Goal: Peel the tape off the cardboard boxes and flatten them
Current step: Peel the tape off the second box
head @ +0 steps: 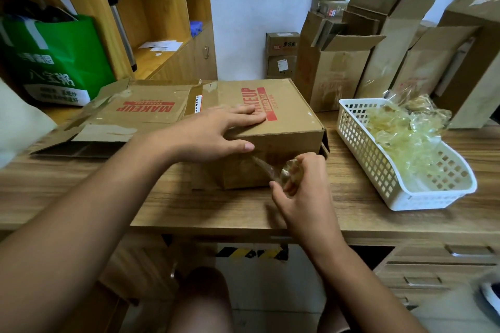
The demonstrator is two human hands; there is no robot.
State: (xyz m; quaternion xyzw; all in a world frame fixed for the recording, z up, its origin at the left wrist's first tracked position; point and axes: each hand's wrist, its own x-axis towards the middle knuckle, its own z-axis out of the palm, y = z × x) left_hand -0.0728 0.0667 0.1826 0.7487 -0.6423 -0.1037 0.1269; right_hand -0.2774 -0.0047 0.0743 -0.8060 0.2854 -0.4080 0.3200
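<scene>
While the wooden desk (189, 197) bore everything, the MAKEUP box (284, 105) sat at its middle, stiff but probably light and likely to slide unless pinned. A flattened box (140, 113) lay left of it and a white basket (359, 143) right. The left hand (213, 132) pressed flat on the lid, fingers straight. The right hand (303, 186) pinched a wad of clear tape (263, 167), stretched from the box's near face. It looked thin, sticky and tear-prone, best gripped close to the board.
</scene>
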